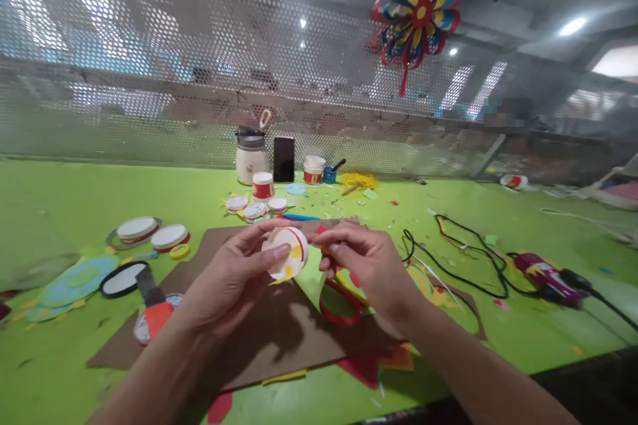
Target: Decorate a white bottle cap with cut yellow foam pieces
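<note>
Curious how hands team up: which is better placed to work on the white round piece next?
Probably the right hand: it's beside the white round piece, which the left hand holds.

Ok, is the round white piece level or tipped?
Tipped: the white piece in the left hand shows its round face to the camera.

Two hands, left hand [239, 262] and right hand [366, 255]; six white-topped discs [288, 239]; three red-and-white tubs [314, 171].
One disc is in the left hand, two discs [137, 228] [169, 236] lie to its left, three beyond both hands. Two tubs stand beyond the hands; one lies far right of the right hand. Beyond the hands: one jug [252, 163], one smartphone [284, 161], one blue cup [329, 175]. Left of the left hand: one small yellow ring [179, 255], one black-rimmed oval [124, 279]. Right of the right hand: one purple device [548, 280]. High beyond it: one hanging paper flower [421, 12].
</note>
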Motion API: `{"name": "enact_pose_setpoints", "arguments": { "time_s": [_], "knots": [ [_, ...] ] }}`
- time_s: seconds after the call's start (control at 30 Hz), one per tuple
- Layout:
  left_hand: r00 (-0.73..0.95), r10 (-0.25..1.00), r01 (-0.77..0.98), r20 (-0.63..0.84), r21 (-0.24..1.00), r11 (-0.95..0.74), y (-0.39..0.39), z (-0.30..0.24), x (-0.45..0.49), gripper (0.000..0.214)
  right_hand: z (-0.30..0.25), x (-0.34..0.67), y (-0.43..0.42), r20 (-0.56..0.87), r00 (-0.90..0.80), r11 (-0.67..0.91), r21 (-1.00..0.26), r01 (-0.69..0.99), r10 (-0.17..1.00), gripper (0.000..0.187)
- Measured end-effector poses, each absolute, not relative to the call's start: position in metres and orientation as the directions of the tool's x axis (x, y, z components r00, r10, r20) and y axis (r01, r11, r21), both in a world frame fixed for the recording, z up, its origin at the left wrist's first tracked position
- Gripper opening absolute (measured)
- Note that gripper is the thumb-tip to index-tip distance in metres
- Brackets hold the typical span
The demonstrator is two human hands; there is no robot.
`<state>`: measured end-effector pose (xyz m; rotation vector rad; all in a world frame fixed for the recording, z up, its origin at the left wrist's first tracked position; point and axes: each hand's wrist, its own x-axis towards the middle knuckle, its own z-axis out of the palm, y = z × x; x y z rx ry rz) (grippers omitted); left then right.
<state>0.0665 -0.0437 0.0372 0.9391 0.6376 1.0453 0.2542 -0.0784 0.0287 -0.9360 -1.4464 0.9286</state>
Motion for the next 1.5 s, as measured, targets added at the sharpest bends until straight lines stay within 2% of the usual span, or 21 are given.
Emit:
{"name": "enact_pose_setpoints", "arguments": {
  "time_s": [0.1, 0.2, 0.33, 0.4, 0.47, 0.67, 0.77, 0.87, 0.97, 1.03, 1.13, 1.23, 1.33, 1.4, 1.47, 1.5],
  "knots": [
    [0.404, 0.915, -0.412, 0.005, 0.894, 0.177, -0.046, 0.036, 0.066, 0.027, 0.036, 0.248, -0.092, 0.5, -0.121, 0.514, -0.837, 0.186, 0.858, 0.027],
    [0.412, 0.91, -0.398, 0.033, 0.905, 0.148, -0.048, 0.036, 0.067, 0.026, 0.039, 0.243, -0.101, 0.473, -0.22, 0.511, -0.842, 0.171, 0.853, 0.033],
    [0.416, 0.908, -0.371, 0.055, 0.922, 0.114, -0.047, 0.036, 0.068, 0.025, 0.036, 0.243, -0.1, 0.237, -0.279, 0.251, -0.968, 0.015, 0.931, 0.032],
    [0.419, 0.907, -0.343, 0.042, 0.932, 0.116, -0.045, 0.036, 0.067, 0.025, 0.034, 0.243, -0.097, 0.121, -0.296, 0.101, -0.991, -0.083, 0.948, 0.031],
    [0.406, 0.913, -0.33, 0.027, 0.936, 0.12, -0.042, 0.034, 0.066, 0.027, 0.031, 0.244, -0.093, 0.08, -0.273, 0.036, -0.986, -0.161, 0.959, 0.029],
    [0.405, 0.914, -0.335, 0.001, 0.931, 0.147, -0.035, 0.028, 0.065, 0.029, 0.025, 0.256, -0.073, 0.195, -0.041, 0.184, -0.964, -0.195, 0.98, 0.032],
    [0.446, 0.895, -0.411, 0.022, 0.893, 0.183, -0.036, 0.029, 0.061, 0.029, 0.027, 0.262, -0.069, 0.247, -0.014, 0.242, -0.958, -0.156, 0.969, 0.026],
    [0.455, 0.889, -0.491, 0.055, 0.848, 0.199, -0.037, 0.03, 0.055, 0.033, 0.032, 0.261, -0.078, 0.37, -0.039, 0.37, -0.929, -0.02, 0.928, 0.017],
    [0.437, 0.895, -0.525, 0.092, 0.834, 0.171, -0.04, 0.03, 0.051, 0.03, 0.038, 0.256, -0.093, 0.518, -0.109, 0.529, -0.834, 0.155, 0.849, 0.023],
    [0.417, 0.901, -0.531, 0.121, 0.837, 0.133, -0.043, 0.031, 0.051, 0.029, 0.039, 0.252, -0.1, 0.579, -0.149, 0.598, -0.775, 0.205, 0.802, 0.028],
    [0.381, 0.902, -0.559, 0.202, 0.827, 0.051, -0.047, 0.035, 0.052, 0.031, 0.039, 0.249, -0.106, 0.615, -0.166, 0.637, -0.745, 0.198, 0.771, 0.029],
    [0.448, 0.836, -0.613, 0.316, 0.789, 0.03, -0.048, 0.039, 0.053, 0.025, 0.039, 0.249, -0.109, 0.62, -0.177, 0.644, -0.742, 0.185, 0.764, 0.03],
    [0.551, 0.707, -0.665, 0.443, 0.746, 0.05, -0.046, 0.04, 0.053, 0.014, 0.039, 0.25, -0.111, 0.633, -0.202, 0.663, -0.725, 0.185, 0.748, 0.031],
    [0.616, 0.574, -0.692, 0.539, 0.719, 0.067, -0.048, 0.041, 0.053, 0.008, 0.039, 0.25, -0.112, 0.635, -0.208, 0.668, -0.719, 0.192, 0.744, 0.032],
    [0.565, 0.666, -0.715, 0.488, 0.692, 0.099, -0.052, 0.043, 0.054, 0.006, 0.038, 0.251, -0.112, 0.638, -0.208, 0.671, -0.716, 0.193, 0.741, 0.033],
    [0.557, 0.672, -0.736, 0.487, 0.665, 0.128, -0.054, 0.045, 0.054, 0.006, 0.037, 0.251, -0.112, 0.642, -0.206, 0.674, -0.712, 0.197, 0.738, 0.033]
  ]
}}
